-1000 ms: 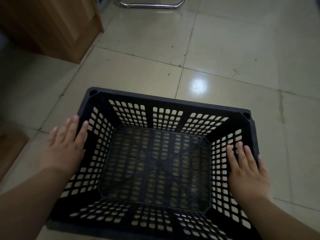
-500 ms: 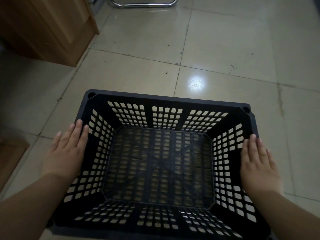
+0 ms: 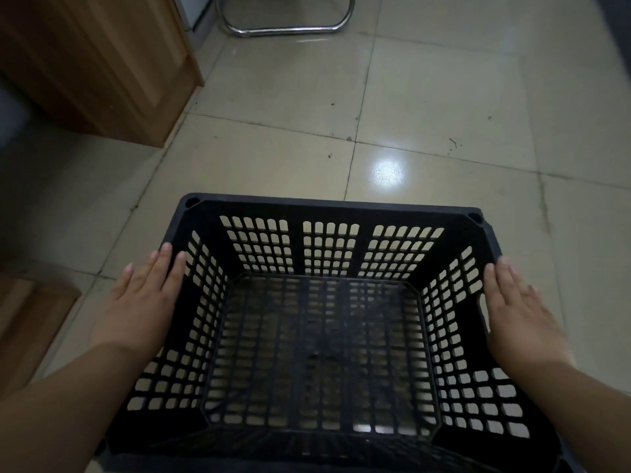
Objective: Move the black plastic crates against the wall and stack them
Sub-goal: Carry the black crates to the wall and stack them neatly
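Crate: a black plastic crate (image 3: 327, 213) with slotted walls and a grid bottom, open side up, nothing inside it; the floor shows through the slots.
Crate position: low in the head view, over the tiled floor (image 3: 444, 97), its far rim level across the picture and its near rim cut off by the bottom edge. Whether it rests on the floor or is lifted cannot be told.
Left hand: the left hand (image 3: 143, 302) lies flat with fingers straight and together, pressed on the outside of the crate's left wall near the rim.
Right hand: the right hand (image 3: 515, 312) is likewise flat and unclenched, palm against the outside of the right wall, fingertips at the rim.
Cabinet: a wooden cabinet (image 3: 102, 63) stands at the far left, well apart from the crate.
Chair base: a chrome tube frame (image 3: 283, 29) rests on the floor at the top, beside the cabinet.
Light: a bright reflection (image 3: 389, 172) lies on the tiles just beyond the far rim.
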